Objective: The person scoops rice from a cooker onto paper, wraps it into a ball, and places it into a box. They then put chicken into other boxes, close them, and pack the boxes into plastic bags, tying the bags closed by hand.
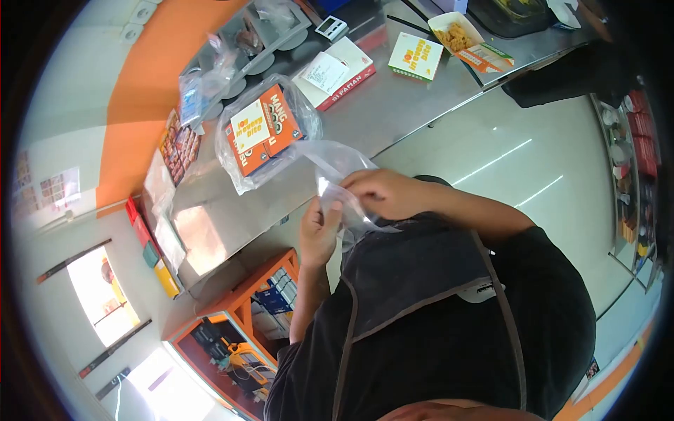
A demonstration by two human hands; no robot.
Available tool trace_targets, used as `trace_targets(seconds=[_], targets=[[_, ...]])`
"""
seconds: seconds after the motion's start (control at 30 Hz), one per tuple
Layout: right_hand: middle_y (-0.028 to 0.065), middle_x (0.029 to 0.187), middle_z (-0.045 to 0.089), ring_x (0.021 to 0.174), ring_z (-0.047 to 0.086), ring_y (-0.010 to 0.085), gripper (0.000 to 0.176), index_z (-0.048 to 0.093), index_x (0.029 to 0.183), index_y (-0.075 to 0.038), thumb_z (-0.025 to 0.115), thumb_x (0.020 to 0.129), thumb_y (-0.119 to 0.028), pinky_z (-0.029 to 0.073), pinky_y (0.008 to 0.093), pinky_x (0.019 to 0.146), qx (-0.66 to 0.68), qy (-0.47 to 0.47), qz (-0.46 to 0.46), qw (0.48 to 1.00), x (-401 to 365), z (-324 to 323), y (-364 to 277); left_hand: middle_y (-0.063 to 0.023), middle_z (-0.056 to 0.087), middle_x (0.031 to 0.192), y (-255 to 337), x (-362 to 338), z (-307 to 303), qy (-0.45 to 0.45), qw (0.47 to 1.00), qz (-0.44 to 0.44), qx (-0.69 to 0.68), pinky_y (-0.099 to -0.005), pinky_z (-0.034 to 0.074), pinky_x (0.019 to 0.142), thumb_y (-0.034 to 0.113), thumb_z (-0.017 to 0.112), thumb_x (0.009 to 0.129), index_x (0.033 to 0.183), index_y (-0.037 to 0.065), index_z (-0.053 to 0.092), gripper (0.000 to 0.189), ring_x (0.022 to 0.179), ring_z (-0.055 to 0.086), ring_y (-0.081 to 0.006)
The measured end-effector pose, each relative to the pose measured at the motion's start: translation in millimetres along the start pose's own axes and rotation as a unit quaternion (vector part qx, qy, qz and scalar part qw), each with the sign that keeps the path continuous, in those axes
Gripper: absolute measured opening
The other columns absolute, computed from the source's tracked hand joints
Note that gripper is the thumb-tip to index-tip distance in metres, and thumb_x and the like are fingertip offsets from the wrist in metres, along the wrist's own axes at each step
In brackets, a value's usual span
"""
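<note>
Near my chest, at the counter's edge, both hands are closed on a clear plastic bag (335, 160). The fingers of my left hand (319, 230) pinch it, thumb uppermost. My right hand (385, 193) grips it a little farther right, fingers curled inward. From my hands the thin film stretches to the counter, up to a clear bag wrapping (307, 116) around an orange box (281, 112). A white and yellow printed card (250, 128) lies on that box. Beside it, a red and white box (349, 67) carries a paper receipt (324, 72).
The steel counter (400, 109) runs diagonally, holding a white and green box (415, 56), an open carton of fried food (456, 36) and a small digital timer (332, 28). A grey organiser (263, 52) stands at the back. An orange cabinet (235, 309) sits below left.
</note>
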State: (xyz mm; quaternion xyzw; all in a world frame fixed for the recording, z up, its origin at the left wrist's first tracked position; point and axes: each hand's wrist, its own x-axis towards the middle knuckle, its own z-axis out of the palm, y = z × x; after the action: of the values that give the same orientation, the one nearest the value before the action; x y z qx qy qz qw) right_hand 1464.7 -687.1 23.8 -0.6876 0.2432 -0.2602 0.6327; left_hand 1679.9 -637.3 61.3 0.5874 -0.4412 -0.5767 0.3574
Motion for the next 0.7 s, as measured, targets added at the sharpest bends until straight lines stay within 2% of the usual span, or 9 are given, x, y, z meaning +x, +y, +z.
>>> trace_targets(seconds=[0.07, 0.13, 0.23, 0.27, 0.33, 0.4, 0.5, 0.6, 0.7], targets=[[0.0200, 0.146, 0.039, 0.134, 0.039, 0.0387, 0.058, 0.051, 0.137, -0.010, 0.068, 0.082, -0.004, 0.031, 0.0449, 0.110, 0.049, 0.062, 0.098, 0.992, -2.4, -9.1, -21.0, 0.0007, 0.064, 0.096, 1.7, 9.4, -12.1, -0.158, 0.982, -0.081, 0.066, -0.0223, 0.046, 0.068, 0.032, 0.060, 0.099, 0.122, 0.003, 0.058, 0.037, 0.079, 0.057, -0.0046], [0.0180, 0.132, 0.055, 0.121, 0.055, 0.0332, 0.049, 0.058, 0.129, -0.009, 0.068, 0.081, -0.003, 0.029, 0.0484, 0.111, -0.263, 0.279, -0.071, 0.921, 3.1, -11.7, -33.1, -0.0015, 0.064, 0.102, 1.0, 23.8, -16.1, -0.213, 0.969, -0.112, 0.063, -0.0228, 0.048, 0.074, 0.037, 0.066, 0.094, 0.131, 0.001, 0.053, 0.053, 0.084, 0.059, -0.0067], [0.0103, 0.110, 0.068, 0.104, 0.064, 0.0266, 0.031, 0.068, 0.107, -0.008, 0.073, 0.077, -0.006, 0.030, 0.0486, 0.109, -0.235, 0.104, -0.093, 0.962, 20.1, -39.7, -25.5, -0.0038, 0.063, 0.111, 4.6, 45.9, -13.0, -0.371, 0.925, -0.039, -0.072, -0.0272, 0.048, 0.087, 0.033, 0.085, 0.076, 0.138, -0.003, 0.046, 0.081, 0.098, 0.060, -0.0130], [0.0082, 0.105, 0.070, 0.103, 0.063, 0.0258, 0.030, 0.068, 0.106, -0.008, 0.074, 0.076, -0.007, 0.033, 0.0464, 0.107, -0.209, -0.026, -0.090, 0.973, 23.5, -46.0, -25.1, -0.0038, 0.063, 0.111, 3.1, 52.2, -17.3, -0.377, 0.922, -0.040, -0.078, -0.0272, 0.048, 0.087, 0.033, 0.085, 0.076, 0.138, -0.003, 0.046, 0.081, 0.098, 0.060, -0.0130], [0.0080, 0.101, 0.071, 0.099, 0.064, 0.0237, 0.019, 0.069, 0.103, -0.008, 0.067, 0.087, -0.018, 0.043, 0.0411, 0.095, -0.195, 0.016, 0.005, 0.981, 26.0, -50.2, -34.2, -0.0044, 0.064, 0.112, -0.5, 66.7, -28.6, -0.412, 0.908, 0.068, 0.037, -0.0282, 0.047, 0.088, 0.031, 0.088, 0.073, 0.137, -0.001, 0.047, 0.083, 0.100, 0.059, -0.0146], [0.0056, 0.075, 0.063, 0.069, 0.057, 0.0101, 0.017, 0.066, 0.093, -0.003, 0.062, 0.094, -0.019, 0.047, 0.0298, 0.068, -0.093, 0.219, 0.138, 0.961, 27.1, -42.0, -38.7, -0.0049, 0.064, 0.111, -0.1, 79.5, -44.4, -0.414, 0.906, 0.020, 0.088, -0.0285, 0.047, 0.089, 0.031, 0.087, 0.073, 0.136, 0.000, 0.049, 0.079, 0.100, 0.059, -0.0153], [0.0051, 0.064, 0.054, 0.059, 0.047, 0.0061, 0.030, 0.064, 0.086, 0.001, 0.060, 0.098, -0.027, 0.043, 0.0264, 0.055, -0.028, 0.293, 0.208, 0.933, 27.3, -20.7, -8.9, -0.0054, 0.066, 0.110, -11.9, 92.0, -52.9, -0.398, 0.905, 0.014, 0.150, -0.0287, 0.047, 0.089, 0.032, 0.085, 0.076, 0.131, 0.002, 0.054, 0.070, 0.099, 0.061, -0.0151], [0.0040, 0.059, 0.050, 0.057, 0.044, 0.0063, 0.035, 0.063, 0.077, 0.001, 0.062, 0.096, -0.028, 0.041, 0.0271, 0.053, -0.092, 0.335, 0.321, 0.881, 37.5, -13.1, -25.3, -0.0059, 0.068, 0.108, -14.2, 100.5, -46.8, -0.369, 0.924, 0.042, 0.095, -0.0290, 0.047, 0.088, 0.033, 0.080, 0.081, 0.124, 0.002, 0.059, 0.056, 0.097, 0.063, -0.0139], [0.0051, 0.061, 0.053, 0.057, 0.044, 0.0087, 0.031, 0.067, 0.080, 0.000, 0.066, 0.094, -0.028, 0.041, 0.0292, 0.053, -0.090, 0.328, 0.278, 0.898, 38.9, -18.9, -17.8, -0.0074, 0.069, 0.106, -20.2, 106.3, -47.2, -0.338, 0.941, -0.026, 0.018, -0.0297, 0.048, 0.087, 0.031, 0.074, 0.087, 0.117, 0.002, 0.063, 0.044, 0.099, 0.063, -0.0138]])
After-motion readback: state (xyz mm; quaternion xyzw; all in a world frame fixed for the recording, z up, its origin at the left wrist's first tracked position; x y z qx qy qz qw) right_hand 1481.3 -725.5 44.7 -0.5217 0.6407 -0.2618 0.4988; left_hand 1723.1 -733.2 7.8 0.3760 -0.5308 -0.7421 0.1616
